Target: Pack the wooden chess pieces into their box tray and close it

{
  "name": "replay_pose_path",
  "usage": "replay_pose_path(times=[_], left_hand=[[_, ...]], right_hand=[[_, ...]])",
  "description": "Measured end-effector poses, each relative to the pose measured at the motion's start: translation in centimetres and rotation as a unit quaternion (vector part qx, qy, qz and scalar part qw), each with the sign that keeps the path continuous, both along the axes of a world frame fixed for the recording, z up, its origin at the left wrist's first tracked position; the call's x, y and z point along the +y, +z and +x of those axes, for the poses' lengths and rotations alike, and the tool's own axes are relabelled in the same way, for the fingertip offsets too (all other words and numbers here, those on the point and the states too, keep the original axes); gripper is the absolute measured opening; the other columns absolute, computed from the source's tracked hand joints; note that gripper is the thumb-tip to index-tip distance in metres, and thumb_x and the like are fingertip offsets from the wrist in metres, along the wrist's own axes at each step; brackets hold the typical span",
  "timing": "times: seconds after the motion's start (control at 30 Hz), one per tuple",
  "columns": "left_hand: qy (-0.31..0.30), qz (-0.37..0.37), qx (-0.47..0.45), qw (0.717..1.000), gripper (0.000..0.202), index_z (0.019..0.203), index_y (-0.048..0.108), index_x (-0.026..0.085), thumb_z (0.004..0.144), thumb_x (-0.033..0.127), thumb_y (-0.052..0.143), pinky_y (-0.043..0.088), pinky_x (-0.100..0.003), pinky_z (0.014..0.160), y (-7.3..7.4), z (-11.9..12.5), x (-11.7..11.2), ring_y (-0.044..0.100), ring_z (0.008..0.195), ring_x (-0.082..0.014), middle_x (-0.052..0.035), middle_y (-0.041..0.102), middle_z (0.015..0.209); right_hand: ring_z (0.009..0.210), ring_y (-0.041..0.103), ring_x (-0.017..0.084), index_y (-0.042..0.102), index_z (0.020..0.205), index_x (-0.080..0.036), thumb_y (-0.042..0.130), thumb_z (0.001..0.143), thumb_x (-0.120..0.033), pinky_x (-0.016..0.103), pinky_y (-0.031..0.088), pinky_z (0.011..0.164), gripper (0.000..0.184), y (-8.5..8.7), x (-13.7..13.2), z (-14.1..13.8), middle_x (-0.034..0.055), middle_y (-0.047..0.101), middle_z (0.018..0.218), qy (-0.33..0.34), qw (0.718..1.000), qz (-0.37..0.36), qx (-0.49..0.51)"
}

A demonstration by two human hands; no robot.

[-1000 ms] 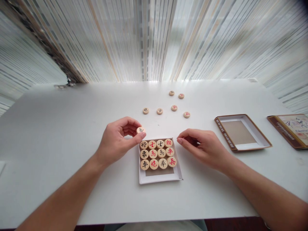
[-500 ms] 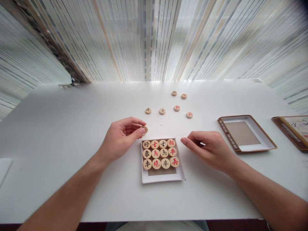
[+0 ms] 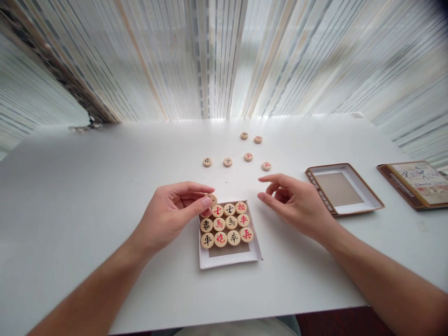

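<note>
Between thumb and fingers, my left hand [image 3: 175, 210] pinches a round wooden Chinese chess piece [image 3: 212, 199] over the far left corner of a shallow white box tray [image 3: 231, 262]. Rows of wooden pieces with red and black characters fill most of that tray, such as a red-marked piece [image 3: 220, 240]. A strip of the tray's near side shows its grey bottom. My thumb and the held piece partly cover the far left piece. To the right of the tray, my right hand [image 3: 290, 200] hovers with thumb and forefinger apart, nothing between them.
Several loose chess pieces lie beyond the tray, among them a black-marked one [image 3: 207, 162] and a red-marked one [image 3: 266, 166]. At the right stand an open brown-edged box part [image 3: 345, 187] and a printed box lid [image 3: 416, 184]. String curtains [image 3: 224, 56] hang behind the white table [image 3: 87, 186].
My left hand has brought its piece nearer, from beyond the tray to over its far left corner. My right hand's thumb and forefinger have spread apart. The view has shifted slightly.
</note>
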State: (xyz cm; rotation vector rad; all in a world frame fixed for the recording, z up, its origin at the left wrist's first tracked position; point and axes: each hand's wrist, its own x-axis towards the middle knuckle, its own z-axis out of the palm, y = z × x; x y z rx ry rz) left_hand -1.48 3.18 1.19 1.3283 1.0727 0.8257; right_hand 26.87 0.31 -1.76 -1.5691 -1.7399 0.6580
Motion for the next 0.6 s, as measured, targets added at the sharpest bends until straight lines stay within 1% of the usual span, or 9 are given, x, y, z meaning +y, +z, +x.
replay_pose_path(times=[0.03,0.1,0.17,0.27,0.33,0.4,0.5,0.53,0.6], left_hand=[[-0.008,-0.016,-0.009,1.000,0.024,0.103,0.082,0.017,0.084,0.031,0.086,0.067,-0.027,0.072,-0.1,0.1,-0.2,0.078,0.073,-0.0180,-0.0057,0.081,0.083],[-0.018,-0.051,-0.026,0.998,0.026,0.104,0.081,0.016,0.084,0.030,0.087,0.068,-0.028,0.072,-0.2,0.3,-0.6,0.079,0.074,-0.0193,-0.0062,0.082,0.085],[-0.020,-0.089,-0.039,0.995,0.028,0.105,0.081,0.015,0.082,0.030,0.089,0.070,-0.031,0.075,-0.2,0.5,-1.0,0.081,0.078,-0.0223,-0.0082,0.083,0.089],[-0.029,-0.135,-0.053,0.989,0.031,0.105,0.081,0.015,0.080,0.030,0.090,0.070,-0.037,0.085,-0.1,0.7,-1.5,0.082,0.089,-0.0269,-0.0109,0.084,0.097],[-0.044,-0.152,-0.062,0.985,0.031,0.107,0.082,0.016,0.080,0.029,0.090,0.069,-0.038,0.089,-0.2,0.8,-1.8,0.082,0.094,-0.0271,-0.0109,0.084,0.099],[-0.059,-0.165,-0.070,0.982,0.032,0.108,0.082,0.017,0.080,0.028,0.090,0.069,-0.036,0.087,-0.3,0.9,-2.0,0.082,0.090,-0.0253,-0.0101,0.084,0.098],[-0.073,-0.185,-0.081,0.977,0.032,0.110,0.081,0.017,0.080,0.026,0.090,0.068,-0.034,0.083,-0.4,1.1,-2.4,0.082,0.082,-0.0230,-0.0093,0.084,0.091],[-0.078,-0.192,-0.086,0.975,0.032,0.110,0.081,0.017,0.080,0.026,0.090,0.068,-0.034,0.083,-0.3,1.1,-2.5,0.082,0.083,-0.0230,-0.0093,0.084,0.090],[-0.089,-0.202,-0.096,0.971,0.032,0.110,0.081,0.017,0.081,0.025,0.089,0.068,-0.032,0.083,-0.2,1.2,-2.8,0.082,0.086,-0.0236,-0.0098,0.084,0.091]], right_hand=[[0.053,0.053,0.014,0.077,0.088,-0.018,0.068,0.095,-0.046,0.028,0.039,0.052,0.030,0.0,-0.1,-0.1,0.0024,0.068,0.068,0.006,1.000,-0.003,0.005],[0.053,0.056,0.015,0.076,0.069,-0.018,0.058,0.102,-0.051,0.028,0.039,0.052,0.051,-0.1,-0.4,-0.2,0.0036,0.064,0.058,0.015,0.999,-0.019,0.028],[0.053,0.056,0.014,0.077,0.068,-0.017,0.050,0.106,-0.054,0.028,0.040,0.051,0.060,-0.1,-0.6,-0.3,0.0041,0.064,0.057,0.019,0.997,-0.031,0.066],[0.053,0.051,0.013,0.078,0.088,-0.017,0.051,0.106,-0.052,0.026,0.039,0.049,0.048,0.0,-1.0,-0.7,0.0033,0.066,0.066,0.022,0.995,-0.019,0.099],[0.052,0.049,0.012,0.076,0.098,-0.017,0.055,0.105,-0.049,0.025,0.039,0.048,0.039,0.2,-1.3,-1.3,0.0026,0.067,0.070,0.025,0.992,-0.015,0.121],[0.050,0.047,0.011,0.074,0.087,-0.017,0.061,0.102,-0.048,0.024,0.037,0.046,0.037,0.5,-1.8,-2.0,0.0011,0.065,0.064,0.041,0.989,-0.024,0.141],[0.047,0.044,0.009,0.060,0.057,-0.017,0.070,0.096,-0.048,0.023,0.033,0.045,0.051,1.0,-2.5,-3.0,-0.0012,0.056,0.050,0.081,0.981,-0.063,0.162],[0.047,0.044,0.009,0.058,0.056,-0.017,0.070,0.096,-0.047,0.023,0.033,0.046,0.052,1.1,-2.7,-3.4,-0.0012,0.056,0.049,0.094,0.977,-0.077,0.174],[0.049,0.046,0.009,0.065,0.064,-0.016,0.066,0.099,-0.045,0.022,0.035,0.047,0.046,1.4,-3.0,-3.9,0.0002,0.061,0.056,0.124,0.963,-0.109,0.212]])
